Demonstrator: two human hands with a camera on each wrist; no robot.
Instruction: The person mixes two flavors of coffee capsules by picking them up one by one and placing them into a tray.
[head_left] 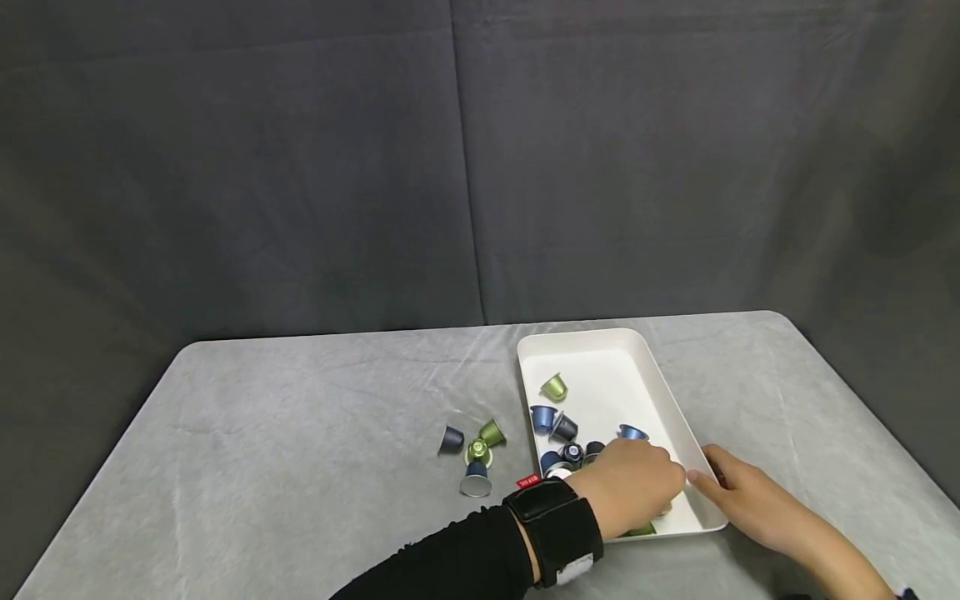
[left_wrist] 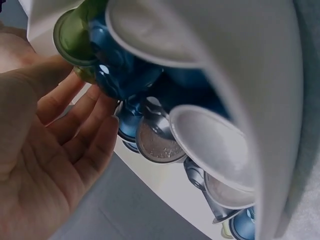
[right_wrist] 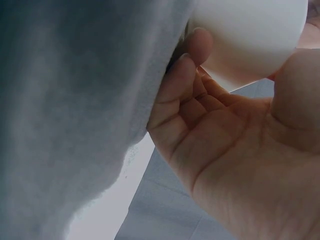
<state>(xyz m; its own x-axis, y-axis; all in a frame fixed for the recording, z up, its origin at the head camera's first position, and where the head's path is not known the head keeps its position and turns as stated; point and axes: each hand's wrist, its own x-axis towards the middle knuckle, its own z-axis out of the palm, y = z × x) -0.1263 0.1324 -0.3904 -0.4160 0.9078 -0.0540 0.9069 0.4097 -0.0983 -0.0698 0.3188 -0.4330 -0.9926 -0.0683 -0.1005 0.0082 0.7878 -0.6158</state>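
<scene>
A white tray (head_left: 600, 358) holds several coffee capsules, mostly heaped at its near end. My left hand (head_left: 630, 479) reaches down into that heap, back of the hand up. In the left wrist view its thumb and fingertips meet at a green capsule (left_wrist: 75, 37), right beside blue capsules (left_wrist: 117, 75); I cannot tell whether they pinch it. The other fingers are slightly bent and spread below. My right hand (head_left: 757, 504) grips the tray's right side near the front corner, thumb on the rim. Its fingers curl at the tray's outer side (right_wrist: 250, 40).
Left of the tray, a small cluster lies on the grey table (head_left: 262, 450): a dark capsule (head_left: 452, 440), a green capsule (head_left: 492, 432) and others. A red tag (head_left: 528, 481) sits by the tray's left edge. A dark curtain (head_left: 300, 167) hangs behind.
</scene>
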